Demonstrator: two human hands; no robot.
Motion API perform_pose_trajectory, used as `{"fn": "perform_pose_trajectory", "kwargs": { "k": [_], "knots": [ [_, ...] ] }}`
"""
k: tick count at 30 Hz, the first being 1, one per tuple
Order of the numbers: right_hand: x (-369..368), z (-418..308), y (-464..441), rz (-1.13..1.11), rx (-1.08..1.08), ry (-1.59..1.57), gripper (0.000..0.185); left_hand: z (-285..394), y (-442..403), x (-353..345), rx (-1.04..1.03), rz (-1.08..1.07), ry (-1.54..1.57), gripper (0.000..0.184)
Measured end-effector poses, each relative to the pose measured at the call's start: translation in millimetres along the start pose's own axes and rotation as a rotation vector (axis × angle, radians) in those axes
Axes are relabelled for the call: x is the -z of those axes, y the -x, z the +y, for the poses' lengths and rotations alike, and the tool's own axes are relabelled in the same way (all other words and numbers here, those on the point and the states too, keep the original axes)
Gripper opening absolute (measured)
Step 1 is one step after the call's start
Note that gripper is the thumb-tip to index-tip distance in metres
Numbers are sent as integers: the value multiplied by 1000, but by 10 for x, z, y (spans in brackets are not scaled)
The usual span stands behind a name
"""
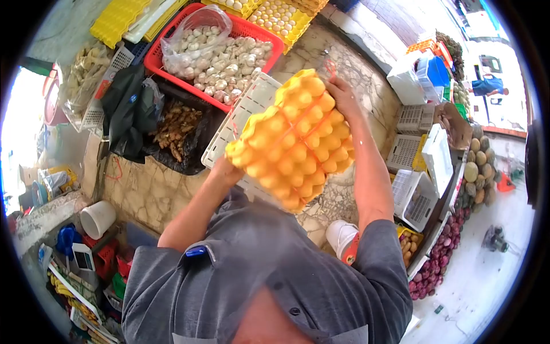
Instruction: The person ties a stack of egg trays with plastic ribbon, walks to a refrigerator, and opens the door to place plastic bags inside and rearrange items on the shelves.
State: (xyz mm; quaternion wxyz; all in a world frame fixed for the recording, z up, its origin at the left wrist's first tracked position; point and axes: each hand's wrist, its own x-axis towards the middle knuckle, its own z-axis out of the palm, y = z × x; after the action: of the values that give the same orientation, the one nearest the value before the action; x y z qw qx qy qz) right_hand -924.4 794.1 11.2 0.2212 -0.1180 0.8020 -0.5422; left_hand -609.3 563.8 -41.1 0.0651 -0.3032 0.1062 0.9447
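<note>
Both hands on the yellow egg-tray bundle (295, 137), held tilted in front of the chest. Left hand (228, 171) grips the left lower corner; fingers go behind the edge, tips hidden, so exact spread can't be told. Right hand (342, 94) grips the upper right edge, fingers curled over it, spread only as far as the bundle allows. Red string (309, 137) runs crosswise over the cups; a loop of it sticks up right beside the right-hand fingers. Can't tell if they pinch it.

Bundle sits above a white slotted crate (220, 143), partly covering it. Past that: red crate (172, 78) with garlic (243, 57), and a yellow tray of eggs (278, 20) behind it. Ginger (176, 129) in black plastic to the left. Onions (438, 252) and melons (478, 166) off to the right.

Writing: black bag (123, 114) carries a small blue mark, too small to read. Red patch (350, 250) by the white shoe (339, 234) has a round emblem, illegible. Blue clip (196, 251) on the grey shirt (172, 281), lettering can't be made out.
</note>
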Motion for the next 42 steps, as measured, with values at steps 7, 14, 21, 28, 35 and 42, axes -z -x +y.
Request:
{"fn": "perform_pose_trajectory", "kwargs": {
  "k": [7, 14, 21, 28, 35, 42],
  "knots": [
    [-726, -135, 22, -366, -110, -131, 15, -124, 400, 339, 272, -3, -103, 39],
    [-729, -343, 243, -415, -184, -209, 13, 70, 359, -117, 286, -77, -450, 36],
    [-757, -360, 307, -435, -130, -227, 12, 553, -386, -236, 153, -159, -1008, 31],
    [-831, -430, 330, -428, -143, -173, 16, 841, -1398, -574, -150, -441, -1305, 24],
    [-893, -176, 234, -384, -159, 31, 23, 1072, -1778, -1412, 135, -410, -1059, 18],
    [-1277, -193, 103, -175, 222, 213, 18, 972, -1945, -1435, -325, -189, -1691, 29]
  ]
}}
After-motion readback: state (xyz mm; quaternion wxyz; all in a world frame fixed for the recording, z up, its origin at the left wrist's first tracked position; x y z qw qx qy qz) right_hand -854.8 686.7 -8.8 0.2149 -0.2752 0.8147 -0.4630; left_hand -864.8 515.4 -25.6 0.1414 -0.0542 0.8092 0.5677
